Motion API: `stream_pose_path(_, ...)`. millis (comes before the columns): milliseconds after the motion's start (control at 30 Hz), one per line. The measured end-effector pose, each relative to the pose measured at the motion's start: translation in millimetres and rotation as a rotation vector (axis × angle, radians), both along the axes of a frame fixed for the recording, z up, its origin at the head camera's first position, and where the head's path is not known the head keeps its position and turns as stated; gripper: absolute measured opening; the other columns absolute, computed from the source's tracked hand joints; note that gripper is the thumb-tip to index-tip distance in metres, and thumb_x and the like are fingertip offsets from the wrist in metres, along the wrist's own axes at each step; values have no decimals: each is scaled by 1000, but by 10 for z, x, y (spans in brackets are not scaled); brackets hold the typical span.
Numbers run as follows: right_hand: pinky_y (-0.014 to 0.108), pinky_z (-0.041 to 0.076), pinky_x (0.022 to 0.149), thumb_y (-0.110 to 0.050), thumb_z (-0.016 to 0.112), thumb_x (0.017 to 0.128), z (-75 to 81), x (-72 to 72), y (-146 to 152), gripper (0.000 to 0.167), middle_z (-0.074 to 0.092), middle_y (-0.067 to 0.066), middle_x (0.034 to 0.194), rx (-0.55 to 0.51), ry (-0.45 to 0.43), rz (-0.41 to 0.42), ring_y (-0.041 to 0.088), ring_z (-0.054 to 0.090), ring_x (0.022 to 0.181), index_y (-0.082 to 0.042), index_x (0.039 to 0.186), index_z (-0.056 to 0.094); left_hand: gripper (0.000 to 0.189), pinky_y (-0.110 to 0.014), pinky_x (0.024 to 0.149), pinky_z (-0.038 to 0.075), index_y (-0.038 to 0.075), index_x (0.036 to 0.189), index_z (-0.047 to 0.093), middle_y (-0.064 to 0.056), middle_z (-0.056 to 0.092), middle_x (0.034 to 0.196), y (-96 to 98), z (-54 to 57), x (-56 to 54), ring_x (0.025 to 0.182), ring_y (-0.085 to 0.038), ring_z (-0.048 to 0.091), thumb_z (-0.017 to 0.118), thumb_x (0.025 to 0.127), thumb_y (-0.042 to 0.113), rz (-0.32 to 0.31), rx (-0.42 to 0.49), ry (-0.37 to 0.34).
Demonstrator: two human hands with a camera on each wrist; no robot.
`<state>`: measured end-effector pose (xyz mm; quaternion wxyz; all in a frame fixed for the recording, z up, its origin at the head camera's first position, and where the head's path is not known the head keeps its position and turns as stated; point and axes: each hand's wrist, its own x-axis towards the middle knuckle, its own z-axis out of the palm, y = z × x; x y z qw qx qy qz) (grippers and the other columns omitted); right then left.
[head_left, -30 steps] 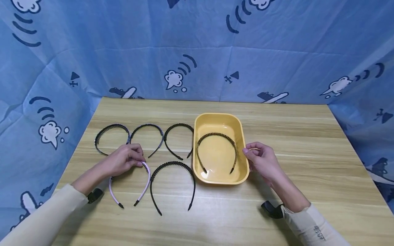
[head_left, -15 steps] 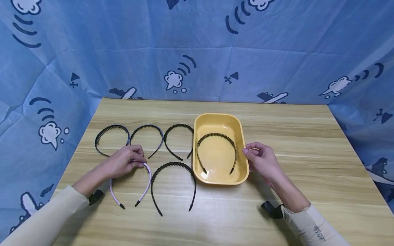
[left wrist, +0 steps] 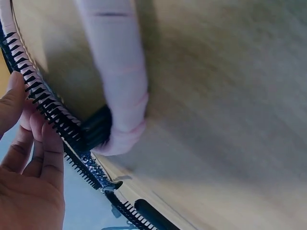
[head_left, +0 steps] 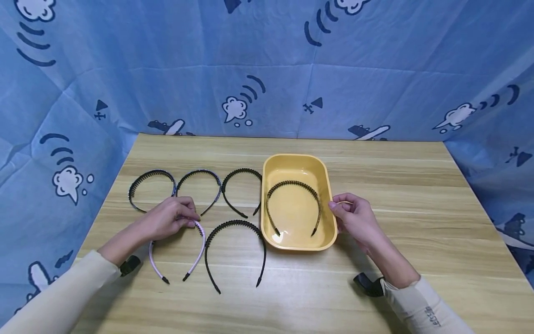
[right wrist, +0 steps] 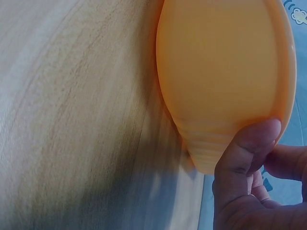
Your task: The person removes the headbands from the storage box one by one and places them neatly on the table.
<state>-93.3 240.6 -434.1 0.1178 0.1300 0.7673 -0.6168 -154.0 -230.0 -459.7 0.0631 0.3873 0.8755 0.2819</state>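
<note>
My left hand (head_left: 173, 217) pinches the top of a pale lilac headband (head_left: 202, 236), whose two black-tipped ends point toward me. In the left wrist view, thumb and fingers grip its black-toothed inner side (left wrist: 45, 98). A yellow plastic tray (head_left: 299, 247) stands right of center, and my right hand (head_left: 354, 215) pinches its right rim. The right wrist view shows the thumb against the tray's outer wall (right wrist: 216, 72). Inside the tray lies a brown coiled headband (head_left: 293, 182). A black headband (head_left: 235, 222) lies between the lilac one and the tray.
Behind my left hand, a row holds a dark studded headband (head_left: 152, 172), a bluish-black headband (head_left: 200, 171) and a black wavy headband (head_left: 243, 170) partly hidden by the tray's left edge. Everything sits on a wood-grain table (head_left: 396, 185) backed by a blue printed cloth (head_left: 267, 69).
Both hands keep their grip and barely move. The lilac headband and the black one beside it have shifted very slightly to the right in the head view.
</note>
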Motion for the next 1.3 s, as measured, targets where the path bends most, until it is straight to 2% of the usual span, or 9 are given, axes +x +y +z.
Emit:
stream_pose_path(167,23,52,55,-14,59,108,-5,1,3,29,63,-9,76,-2,-1,2,6,57,60,6,127,51,16,-27,79,60,8,100,84,4,72,95,24,24,-6,86,-6,67,82,85,1,12,-19,-27)
stream_pose_path(267,24,51,55,-15,59,108,-5,0,3,29,63,-9,77,-4,-2,1,7,56,60,6,127,51,16,-29,80,61,8,99,83,2,73,97,38,31,-17,87,-8,68,82,86,0,6,-17,-21)
stream_pose_path(867,24,52,55,-14,58,108,-10,-1,13,30,65,-8,77,-15,0,3,7,57,61,8,128,50,19,-27,76,60,6,106,82,-1,76,97,187,159,-122,85,-7,69,81,88,1,-5,-3,-2)
stream_pose_path(1133,23,53,53,-10,57,107,-24,6,18,27,64,-8,76,-44,12,-5,6,56,59,9,126,51,17,-28,70,57,4,104,82,-4,75,94,286,219,-172,79,-3,63,81,88,-1,-39,38,6)
stream_pose_path(1300,24,54,54,-10,58,108,-19,6,21,27,67,-6,76,-49,3,1,7,59,60,8,126,50,19,-29,70,56,3,107,82,-2,75,94,353,261,-181,78,-3,61,81,89,1,-46,31,-17)
